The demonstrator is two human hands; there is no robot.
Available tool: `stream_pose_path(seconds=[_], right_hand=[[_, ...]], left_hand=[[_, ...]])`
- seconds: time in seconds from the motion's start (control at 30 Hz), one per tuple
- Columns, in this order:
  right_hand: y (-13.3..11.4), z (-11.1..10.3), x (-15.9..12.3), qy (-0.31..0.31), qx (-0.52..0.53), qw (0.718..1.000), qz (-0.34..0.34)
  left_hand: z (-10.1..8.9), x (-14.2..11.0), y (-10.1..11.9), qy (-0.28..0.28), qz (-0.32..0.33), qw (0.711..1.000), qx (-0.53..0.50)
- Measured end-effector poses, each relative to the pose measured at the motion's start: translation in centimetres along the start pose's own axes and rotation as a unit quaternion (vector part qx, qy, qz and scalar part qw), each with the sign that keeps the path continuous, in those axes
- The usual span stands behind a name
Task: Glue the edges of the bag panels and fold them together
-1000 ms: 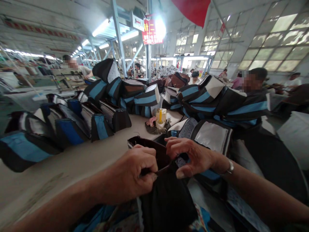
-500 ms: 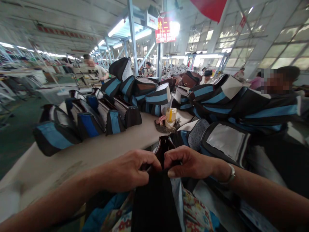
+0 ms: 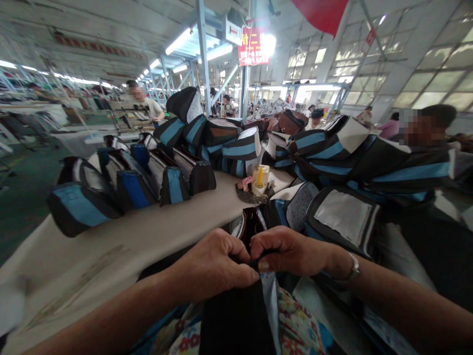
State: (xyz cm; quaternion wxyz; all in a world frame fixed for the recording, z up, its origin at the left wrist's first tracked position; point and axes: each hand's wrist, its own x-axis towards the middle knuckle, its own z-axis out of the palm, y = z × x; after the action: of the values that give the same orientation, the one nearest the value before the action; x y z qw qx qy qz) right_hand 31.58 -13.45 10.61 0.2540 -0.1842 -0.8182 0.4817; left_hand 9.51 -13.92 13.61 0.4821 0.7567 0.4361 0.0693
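Observation:
A black bag (image 3: 236,320) with a pale lining at its right side stands against my lap, over a flowered apron. My left hand (image 3: 218,261) pinches its top edge, thumb stretched to the right along the fabric. Close beside it, my right hand (image 3: 286,251) grips the same edge between thumb and curled fingers; a silver bracelet sits on that wrist. The two hands nearly touch. Beyond my fingers shows the bag's dark open mouth (image 3: 252,222). What lies directly under the fingertips is hidden.
On the pale table (image 3: 148,236), several black-and-blue bags (image 3: 83,202) stand at left. A jar with a yellow brush (image 3: 260,178) sits mid-table on a stained patch. More bags (image 3: 325,153) are piled at the back and right. A co-worker (image 3: 428,125) is at far right.
My left hand has slid right along the bag's edge, its thumb now close to my right thumb. The right hand keeps its grip in nearly the same spot.

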Motion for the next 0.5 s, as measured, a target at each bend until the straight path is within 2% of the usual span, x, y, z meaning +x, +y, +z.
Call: stream_pose_path(seconds=[0.1,0.2,0.33,0.5], right_hand=[[0.1,0.1,-0.5,0.005,-0.025,1.000,0.015],[-0.2,0.3,-0.8,0.017,-0.007,0.999,0.040],[-0.9,1.1,-0.8,0.076,0.000,0.995,0.069],[-0.6,2.3,-0.6,0.136,-0.063,0.985,0.082]], left_hand=[[0.2,0.0,-0.4,-0.003,-0.006,1.000,-0.024],[0.3,0.0,-0.5,-0.006,0.003,0.999,-0.032],[0.4,0.0,-0.4,-0.006,0.009,1.000,-0.028],[0.8,0.5,-0.9,0.015,0.037,0.999,-0.005]])
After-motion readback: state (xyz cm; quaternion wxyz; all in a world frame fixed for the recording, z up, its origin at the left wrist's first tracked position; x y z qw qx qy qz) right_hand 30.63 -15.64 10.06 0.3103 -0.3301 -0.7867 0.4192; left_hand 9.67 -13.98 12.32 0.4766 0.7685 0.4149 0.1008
